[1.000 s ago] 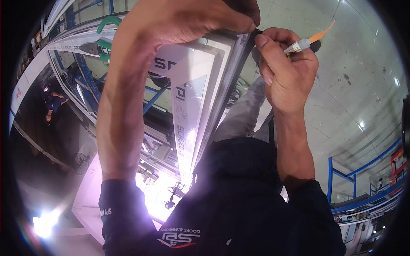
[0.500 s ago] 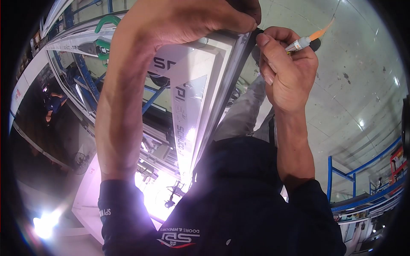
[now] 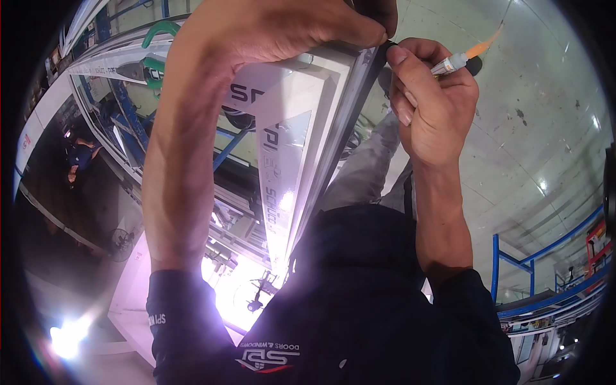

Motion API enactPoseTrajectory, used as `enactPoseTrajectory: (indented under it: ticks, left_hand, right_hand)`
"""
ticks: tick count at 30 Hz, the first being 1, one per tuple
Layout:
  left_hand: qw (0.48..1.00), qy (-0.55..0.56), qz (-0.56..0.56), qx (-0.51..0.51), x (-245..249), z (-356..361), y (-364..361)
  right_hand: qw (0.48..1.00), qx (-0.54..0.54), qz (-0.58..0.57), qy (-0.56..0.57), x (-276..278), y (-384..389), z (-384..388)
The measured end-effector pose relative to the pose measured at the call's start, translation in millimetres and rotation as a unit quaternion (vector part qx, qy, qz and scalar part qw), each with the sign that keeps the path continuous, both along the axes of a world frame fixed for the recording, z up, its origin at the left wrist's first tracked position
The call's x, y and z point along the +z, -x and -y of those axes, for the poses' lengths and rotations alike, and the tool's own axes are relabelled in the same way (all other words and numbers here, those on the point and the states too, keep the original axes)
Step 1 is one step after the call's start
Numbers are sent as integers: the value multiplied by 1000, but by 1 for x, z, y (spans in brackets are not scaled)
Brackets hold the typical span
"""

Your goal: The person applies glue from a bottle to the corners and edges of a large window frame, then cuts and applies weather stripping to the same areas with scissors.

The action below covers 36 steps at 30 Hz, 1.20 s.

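Note:
A white window or door frame profile (image 3: pixel 292 83), covered with printed protective film, has its corner under my hands. Along its outer side runs a black rubber gasket (image 3: pixel 372 80). My left hand (image 3: pixel 314 25) bends over the corner, thumb and fingers closed on the gasket's dark end; the fingertips are partly hidden. Right beside it, my right hand (image 3: pixel 436 109) is closed, thumb and forefinger pinching at the same spot. Between its fingers it also holds a small glue tube (image 3: pixel 452 64) with an orange nozzle, which points up and away from the frame.
Green clamp-like handles (image 3: pixel 154 70) sit on the profile at the left. A blue metal rack (image 3: pixel 513 260) stands at the lower right. Another person (image 3: pixel 82 154) is at the far left. A bright lamp (image 3: pixel 67 337) glares at the lower left, and tiled floor (image 3: pixel 539 128) extends right.
Almost nothing differs. My fingertips have shifted very slightly at the gasket's end, and the glue tube stays in my right hand.

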<state>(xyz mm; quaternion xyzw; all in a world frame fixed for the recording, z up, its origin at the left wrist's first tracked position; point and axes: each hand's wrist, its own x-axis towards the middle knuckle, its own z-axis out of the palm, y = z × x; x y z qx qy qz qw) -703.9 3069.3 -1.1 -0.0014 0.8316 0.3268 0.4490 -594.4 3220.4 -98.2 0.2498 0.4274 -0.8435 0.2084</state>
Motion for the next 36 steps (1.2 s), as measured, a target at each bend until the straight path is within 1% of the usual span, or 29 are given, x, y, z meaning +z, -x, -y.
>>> enactPoseTrajectory:
  ticks: [1,3,7,9,11,13,15,16,18,22,24,25,27,28,30,31,33,34,36]
  left_hand:
    - [998,-44,-36,-11,-5,9,-7]
    - [993,-90,-70,-21,-8,14,-11]
    - [990,-132,-48,-5,-13,20,-9]
    - [991,-130,-43,1,-12,20,-10]
    - [995,-92,-36,1,-8,14,-10]
    - [999,-54,1,9,-7,9,-4]
    - [998,-55,-4,0,-7,9,-4]
    - [996,-76,-35,-14,-6,11,-8]
    - [992,-106,-57,-27,-8,16,-10]
    - [993,-106,-52,-29,-8,16,-10]
    - [993,-115,-11,-16,-4,16,-4]
    - [990,-133,36,-2,-2,18,4]
    - [991,-132,24,-4,-2,19,3]
    - [993,-114,-36,-22,-6,17,-8]
    - [997,-60,-52,-22,-7,10,-11]
    - [1000,-25,-8,-5,-3,4,-4]
    - [998,-16,59,10,4,4,8]
    - [996,-43,83,7,6,10,14]
    - [997,-64,40,-19,5,14,9]
  right_hand:
    - [1000,-2,2,0,0,0,1]
    - [1000,-4,4,2,0,0,0]
    - [1000,-6,1,11,0,0,0]
    - [1000,-8,0,18,-1,0,0]
    - [1000,-9,2,24,-1,1,1]
    - [1000,-8,3,20,0,1,2]
    - [1000,-6,5,20,0,1,1]
    - [1000,-4,6,21,0,2,0]
    - [1000,-1,8,20,0,2,0]
    - [1000,-1,10,16,1,3,0]
    - [1000,-1,11,15,1,2,1]
    - [1000,0,11,14,2,3,1]
    - [1000,0,10,11,2,3,2]
    - [1000,-1,7,9,2,4,2]
    - [1000,0,1,-3,3,5,3]
    - [1000,1,-3,-13,3,6,5]
    - [1000,3,-4,-24,4,7,6]
    - [1000,4,-1,-26,4,7,6]
    - [1000,5,2,-28,4,7,6]
